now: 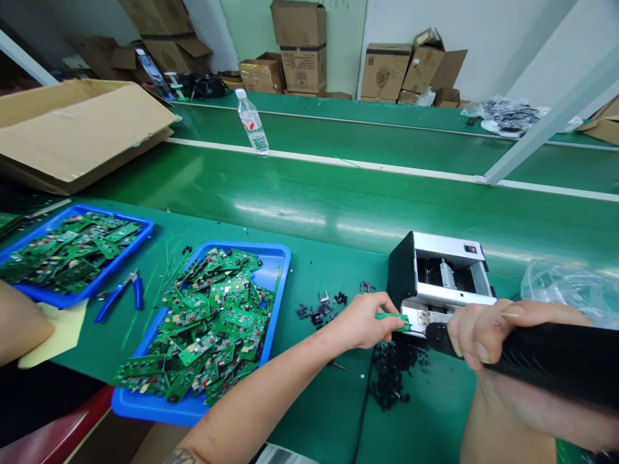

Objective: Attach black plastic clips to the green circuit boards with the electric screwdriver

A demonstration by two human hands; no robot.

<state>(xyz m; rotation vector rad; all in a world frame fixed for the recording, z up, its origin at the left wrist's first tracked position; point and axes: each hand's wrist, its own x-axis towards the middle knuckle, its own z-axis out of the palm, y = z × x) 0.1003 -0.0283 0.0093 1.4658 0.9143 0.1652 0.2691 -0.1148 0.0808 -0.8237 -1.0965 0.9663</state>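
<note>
My left hand [366, 320] is closed on a small green circuit board [394, 318], pinched between thumb and fingers at the front of a silver and black box-shaped machine [442, 245]. Wrapped in my right hand [486, 332] is a black power screwdriver [556, 357], lying nearly level with its nose pointing left toward the board. Whether its tip touches the board cannot be made out. Small black plastic parts [391, 380] lie in a pile below my left hand, and more black bits [319, 310] are scattered to its left.
A blue tray [286, 277] heaped with circuit boards stands left of my forearm; another blue tray [147, 224] is farther left. Blue-handled pliers [113, 303] lie between them. At the left edge is another person's arm [22, 322]. A water bottle [252, 125] stands beyond.
</note>
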